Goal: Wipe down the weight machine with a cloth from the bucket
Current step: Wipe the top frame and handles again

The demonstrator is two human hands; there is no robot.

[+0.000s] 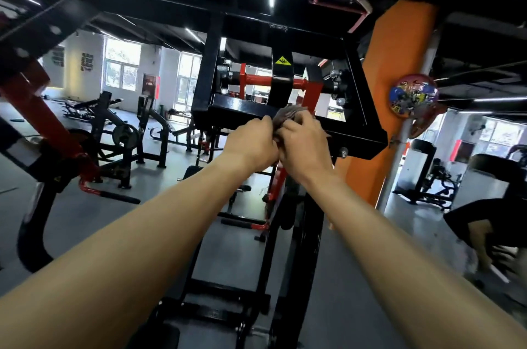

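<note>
A black and red weight machine (pixel 228 109) stands in front of me, its square black top frame at head height. A brownish-grey cloth (pixel 288 117) is bunched against the near bar of that frame. My left hand (pixel 252 143) and my right hand (pixel 305 146) are raised side by side, and both grip the cloth with fingers closed around it. Most of the cloth is hidden behind my fingers. No bucket is in view.
An orange pillar (pixel 396 86) rises just right of the machine, with a round colourful plaque (pixel 413 94) on it. Other black and red machines (pixel 125 137) fill the grey floor at left. A person in dark clothes (pixel 484 220) bends low at the right edge.
</note>
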